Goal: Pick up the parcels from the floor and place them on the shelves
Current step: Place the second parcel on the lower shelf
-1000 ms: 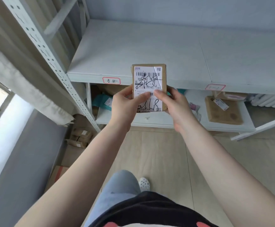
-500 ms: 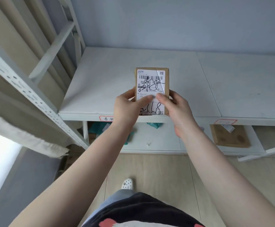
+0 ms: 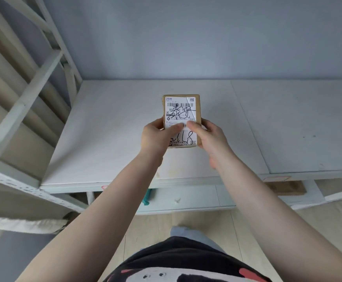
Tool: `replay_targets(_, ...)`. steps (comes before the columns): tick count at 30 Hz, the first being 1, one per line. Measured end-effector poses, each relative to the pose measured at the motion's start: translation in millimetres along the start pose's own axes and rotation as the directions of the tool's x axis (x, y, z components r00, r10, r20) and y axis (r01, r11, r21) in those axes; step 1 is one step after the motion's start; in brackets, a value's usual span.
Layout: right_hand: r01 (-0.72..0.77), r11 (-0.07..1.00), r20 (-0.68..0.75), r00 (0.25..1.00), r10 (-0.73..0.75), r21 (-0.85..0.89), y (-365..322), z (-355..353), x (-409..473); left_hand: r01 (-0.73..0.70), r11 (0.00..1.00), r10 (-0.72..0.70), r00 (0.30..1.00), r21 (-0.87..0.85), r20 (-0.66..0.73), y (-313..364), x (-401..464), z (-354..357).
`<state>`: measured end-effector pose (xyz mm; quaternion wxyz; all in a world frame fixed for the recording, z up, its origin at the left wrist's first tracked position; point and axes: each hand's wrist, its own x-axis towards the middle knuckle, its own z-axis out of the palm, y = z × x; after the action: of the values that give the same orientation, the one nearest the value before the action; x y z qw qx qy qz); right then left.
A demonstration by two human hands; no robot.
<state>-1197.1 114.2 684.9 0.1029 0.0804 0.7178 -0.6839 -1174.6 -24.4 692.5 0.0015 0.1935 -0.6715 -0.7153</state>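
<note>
A small brown cardboard parcel (image 3: 181,107) with a white shipping label and black handwriting is held over the white upper shelf (image 3: 113,139). My left hand (image 3: 158,137) grips its lower left side, thumb on the label. My right hand (image 3: 211,137) grips its lower right side, thumb also on the label. Whether the parcel touches the shelf surface I cannot tell; its lower edge is partly hidden by my fingers.
The shelf frame's perforated post and braces (image 3: 23,102) rise on the left. A lower shelf (image 3: 196,198) holds a flat brown parcel (image 3: 286,188) and a teal item (image 3: 146,197). The grey wall (image 3: 186,37) backs the shelf. The beige floor (image 3: 288,231) is below.
Both hands have carried the parcel up and forward from in front of the shelf edge to over the upper shelf. The view has tilted upward and closer to the shelf.
</note>
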Motion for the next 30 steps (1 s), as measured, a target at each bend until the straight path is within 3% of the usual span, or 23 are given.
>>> replay_targets(4,-0.007,0.998,0.024,1.000,0.008,-0.064,-10,-14,36,0.017,1.000,-0.017,1.000,0.021,0.001,7,31,22)
replay_targets(16,-0.158,0.969,0.040,0.985,0.169,-0.191,4,-5,105,0.247,0.969,-0.247,0.967,-0.007,-0.064,-10,94,42)
replay_targets(30,-0.242,0.963,-0.002,0.970,0.243,-0.121,27,8,142,0.306,0.945,-0.297,0.951,0.112,-0.088,-28,132,40)
